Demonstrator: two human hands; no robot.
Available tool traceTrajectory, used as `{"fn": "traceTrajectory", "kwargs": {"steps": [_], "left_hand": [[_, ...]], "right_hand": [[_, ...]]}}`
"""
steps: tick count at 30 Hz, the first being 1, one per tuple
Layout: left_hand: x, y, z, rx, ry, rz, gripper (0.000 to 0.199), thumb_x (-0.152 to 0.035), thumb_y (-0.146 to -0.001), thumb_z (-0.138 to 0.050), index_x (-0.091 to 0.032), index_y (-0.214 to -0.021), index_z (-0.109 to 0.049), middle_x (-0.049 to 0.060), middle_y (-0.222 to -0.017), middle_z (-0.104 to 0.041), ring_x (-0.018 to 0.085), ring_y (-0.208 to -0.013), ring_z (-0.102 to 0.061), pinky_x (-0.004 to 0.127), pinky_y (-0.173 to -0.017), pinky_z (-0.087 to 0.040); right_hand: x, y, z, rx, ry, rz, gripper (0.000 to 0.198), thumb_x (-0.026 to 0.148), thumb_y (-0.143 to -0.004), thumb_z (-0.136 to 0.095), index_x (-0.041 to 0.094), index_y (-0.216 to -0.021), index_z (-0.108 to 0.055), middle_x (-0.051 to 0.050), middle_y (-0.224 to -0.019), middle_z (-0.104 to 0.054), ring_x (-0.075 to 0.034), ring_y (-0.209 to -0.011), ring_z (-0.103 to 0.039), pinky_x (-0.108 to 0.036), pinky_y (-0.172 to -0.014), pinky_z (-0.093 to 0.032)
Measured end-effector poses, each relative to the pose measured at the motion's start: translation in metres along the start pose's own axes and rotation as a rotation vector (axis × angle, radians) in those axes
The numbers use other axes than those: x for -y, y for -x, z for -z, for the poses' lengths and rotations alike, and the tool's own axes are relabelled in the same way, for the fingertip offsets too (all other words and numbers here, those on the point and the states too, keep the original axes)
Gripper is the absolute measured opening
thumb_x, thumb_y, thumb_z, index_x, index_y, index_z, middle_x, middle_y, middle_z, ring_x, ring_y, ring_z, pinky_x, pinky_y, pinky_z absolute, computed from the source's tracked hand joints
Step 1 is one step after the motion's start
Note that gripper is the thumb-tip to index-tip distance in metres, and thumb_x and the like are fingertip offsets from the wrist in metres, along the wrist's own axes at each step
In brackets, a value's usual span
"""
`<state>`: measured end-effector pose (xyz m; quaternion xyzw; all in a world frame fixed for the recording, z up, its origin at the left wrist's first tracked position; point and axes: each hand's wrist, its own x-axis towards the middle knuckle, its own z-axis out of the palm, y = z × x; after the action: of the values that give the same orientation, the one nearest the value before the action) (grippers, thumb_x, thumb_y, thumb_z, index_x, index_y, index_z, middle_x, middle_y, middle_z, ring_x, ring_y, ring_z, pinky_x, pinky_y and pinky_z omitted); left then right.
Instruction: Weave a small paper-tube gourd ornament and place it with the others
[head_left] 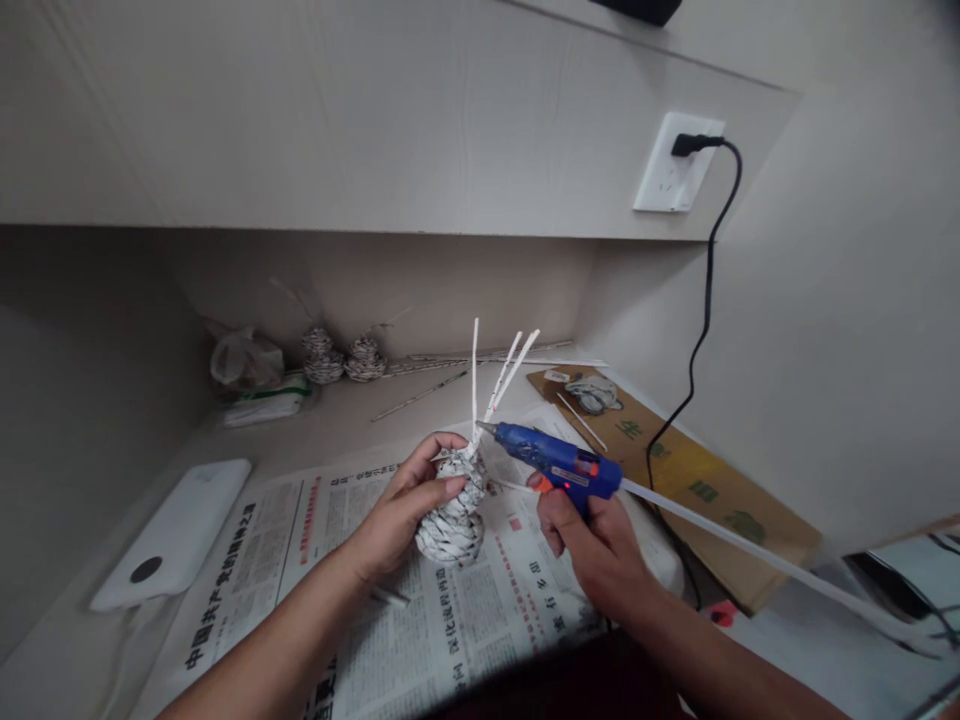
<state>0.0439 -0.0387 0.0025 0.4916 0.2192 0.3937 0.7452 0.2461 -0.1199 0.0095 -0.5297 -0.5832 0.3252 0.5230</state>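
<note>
Newspaper point(285, 590) covers part of the pale worktop point(345, 410), probably against drips. Above it, the left hand point(409, 500) grips a knobbly, two-bulbed woven piece point(454, 532), seemingly to steady it; white strands point(475, 375) rise from its top. The right hand point(592, 545) clasps a blue plastic glue gun point(555, 458), nozzle point(486, 427) beside the strands' base, translucent stick point(712, 530) behind.

Dim grey light, soft detail

Diffuse light leaves the recess point(82, 350) darkest at left; a red pinpoint glows on the glue gun point(553, 458). Small newspaper point(259, 560) print blurs, and wide-angle distortion stretches the edges.
</note>
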Motion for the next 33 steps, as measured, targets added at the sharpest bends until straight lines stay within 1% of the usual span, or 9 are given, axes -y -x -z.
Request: {"fn": "traceTrajectory", "kwargs": {"steps": [3, 6, 10, 14, 19, 23, 25, 30, 33], "left_hand": [[-0.002, -0.001, 0.001, 0.004, 0.064, 0.017, 0.037, -0.024, -0.08, -0.062, -0.024, -0.113, -0.047, 0.005, -0.086, -0.066, 0.016, -0.065, -0.062, 0.024, -0.057, -0.045], [-0.004, -0.001, 0.0, 0.022, 0.141, 0.047, 0.038, -0.026, -0.078, -0.061, -0.023, -0.112, -0.045, 0.008, -0.086, -0.068, 0.018, -0.066, -0.064, 0.027, -0.059, -0.048], [-0.006, -0.001, -0.001, 0.027, 0.167, 0.068, 0.04, -0.027, -0.077, -0.062, -0.021, -0.112, -0.044, 0.011, -0.084, -0.07, 0.02, -0.067, -0.065, 0.027, -0.059, -0.049], [-0.007, -0.001, -0.002, 0.011, 0.157, 0.067, 0.04, -0.026, -0.077, -0.061, -0.02, -0.113, -0.043, 0.012, -0.085, -0.071, 0.02, -0.067, -0.066, 0.027, -0.059, -0.05], [-0.007, -0.001, -0.002, 0.005, 0.144, 0.067, 0.039, -0.024, -0.078, -0.059, -0.02, -0.113, -0.043, 0.012, -0.083, -0.07, 0.019, -0.066, -0.064, 0.027, -0.059, -0.049], [-0.005, -0.001, -0.001, 0.026, 0.13, 0.055, 0.037, -0.022, -0.079, -0.058, -0.02, -0.112, -0.044, 0.011, -0.084, -0.069, 0.018, -0.067, -0.063, 0.026, -0.06, -0.048], [-0.005, -0.001, 0.0, 0.04, 0.12, 0.051, 0.036, -0.021, -0.079, -0.058, -0.021, -0.112, -0.044, 0.01, -0.085, -0.068, 0.018, -0.068, -0.063, 0.026, -0.061, -0.048], [-0.004, -0.001, 0.001, 0.048, 0.108, 0.047, 0.034, -0.022, -0.081, -0.057, -0.022, -0.112, -0.045, 0.01, -0.087, -0.068, 0.018, -0.069, -0.063, 0.026, -0.061, -0.048], [-0.004, -0.001, 0.001, 0.05, 0.095, 0.045, 0.033, -0.022, -0.081, -0.057, -0.022, -0.112, -0.046, 0.009, -0.088, -0.068, 0.018, -0.069, -0.063, 0.025, -0.06, -0.047]], "right_hand": [[-0.001, 0.001, 0.003, 0.013, -0.076, -0.011, 0.029, 0.045, -0.093, -0.047, 0.018, -0.1, -0.055, 0.003, -0.057, -0.046, -0.011, -0.052, -0.04, -0.026, -0.05, -0.036], [-0.003, 0.002, 0.002, 0.047, -0.123, -0.057, 0.032, 0.047, -0.093, -0.045, 0.016, -0.098, -0.054, 0.004, -0.055, -0.044, -0.01, -0.048, -0.037, -0.025, -0.047, -0.033], [-0.009, 0.003, -0.002, 0.072, -0.131, -0.072, 0.034, 0.048, -0.093, -0.044, 0.016, -0.096, -0.054, 0.005, -0.055, -0.043, -0.009, -0.048, -0.038, -0.025, -0.048, -0.033], [-0.017, 0.004, -0.003, 0.059, -0.117, -0.039, 0.031, 0.046, -0.093, -0.046, 0.016, -0.098, -0.054, 0.005, -0.056, -0.044, -0.01, -0.049, -0.04, -0.025, -0.05, -0.035], [-0.025, 0.006, 0.001, 0.072, -0.04, 0.022, 0.024, 0.041, -0.094, -0.046, 0.019, -0.093, -0.055, 0.004, -0.059, -0.045, -0.01, -0.052, -0.041, -0.026, -0.052, -0.036], [-0.024, 0.005, 0.005, 0.033, 0.024, 0.085, 0.022, 0.038, -0.093, -0.048, 0.02, -0.1, -0.057, 0.003, -0.06, -0.047, -0.013, -0.057, -0.045, -0.027, -0.056, -0.039], [-0.022, 0.004, 0.005, 0.015, 0.048, 0.093, 0.023, 0.037, -0.093, -0.047, 0.019, -0.104, -0.057, 0.003, -0.059, -0.048, -0.013, -0.058, -0.048, -0.027, -0.057, -0.04], [-0.019, 0.006, 0.003, 0.032, 0.197, 0.114, 0.021, 0.036, -0.093, -0.046, 0.019, -0.097, -0.057, 0.003, -0.06, -0.049, -0.014, -0.059, -0.05, -0.027, -0.058, -0.042], [-0.011, 0.008, 0.002, 0.018, 0.337, 0.175, 0.015, 0.034, -0.091, -0.049, 0.021, -0.09, -0.056, 0.001, -0.07, -0.055, -0.015, -0.065, -0.052, -0.027, -0.063, -0.043]]}}
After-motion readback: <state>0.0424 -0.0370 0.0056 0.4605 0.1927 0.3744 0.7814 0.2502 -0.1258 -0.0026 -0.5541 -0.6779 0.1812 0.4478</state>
